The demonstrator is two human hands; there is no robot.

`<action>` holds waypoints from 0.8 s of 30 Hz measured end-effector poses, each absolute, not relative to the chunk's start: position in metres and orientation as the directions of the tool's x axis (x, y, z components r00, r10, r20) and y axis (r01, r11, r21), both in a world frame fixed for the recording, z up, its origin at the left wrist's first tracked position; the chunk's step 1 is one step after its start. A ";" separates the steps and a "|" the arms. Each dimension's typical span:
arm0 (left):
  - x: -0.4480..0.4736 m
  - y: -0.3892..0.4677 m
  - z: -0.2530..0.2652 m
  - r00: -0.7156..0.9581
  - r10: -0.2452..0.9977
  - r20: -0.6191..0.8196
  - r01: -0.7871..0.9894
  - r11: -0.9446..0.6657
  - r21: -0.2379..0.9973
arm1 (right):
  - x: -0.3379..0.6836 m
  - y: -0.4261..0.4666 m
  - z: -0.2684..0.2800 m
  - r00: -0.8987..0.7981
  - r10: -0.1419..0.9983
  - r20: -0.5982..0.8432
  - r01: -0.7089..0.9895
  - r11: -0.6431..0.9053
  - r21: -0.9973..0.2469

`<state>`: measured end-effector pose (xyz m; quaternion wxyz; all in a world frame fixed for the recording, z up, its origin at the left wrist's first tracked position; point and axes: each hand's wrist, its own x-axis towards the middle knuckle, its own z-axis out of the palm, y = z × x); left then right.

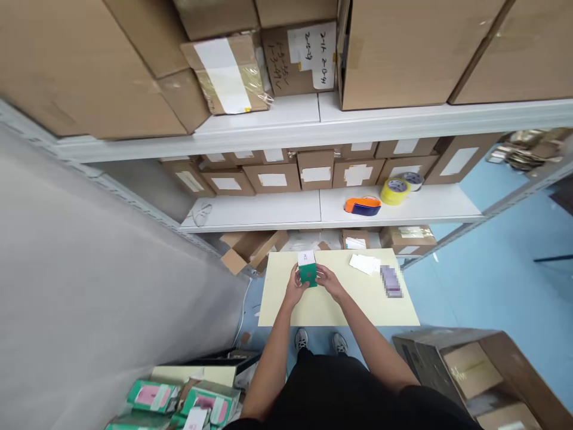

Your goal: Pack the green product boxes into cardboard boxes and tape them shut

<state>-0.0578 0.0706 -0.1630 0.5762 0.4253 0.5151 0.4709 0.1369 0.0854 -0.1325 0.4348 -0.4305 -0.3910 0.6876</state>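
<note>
A small green box (308, 274) with a white top panel is held over the left part of the cream table (308, 310). My left hand (295, 288) grips its left side, fingers curled round the edge and thumb near the lower front. On the opposite side, my right hand (328, 280) closes on the box, its fingertips against the right edge. The white panel carries dark marks too small to read. Right of my hands, some white cards or papers (364, 263) lie on the table, with a blurred purple item (391, 281) beyond them.
Yellow tape rolls (394, 192) and an orange and blue band (363, 206) sit on the middle shelf (268, 210), before labelled cartons (316, 170). An open carton (253, 251) stands left of the table. Green and pink packages (154, 396) lie lower left; a large carton (514, 364) stands lower right.
</note>
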 end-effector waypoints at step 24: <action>-0.073 0.111 -0.164 0.295 0.954 -0.061 0.506 -0.101 0.856 | 0.102 0.068 -0.186 0.014 0.916 -0.402 0.031 -0.402 -0.915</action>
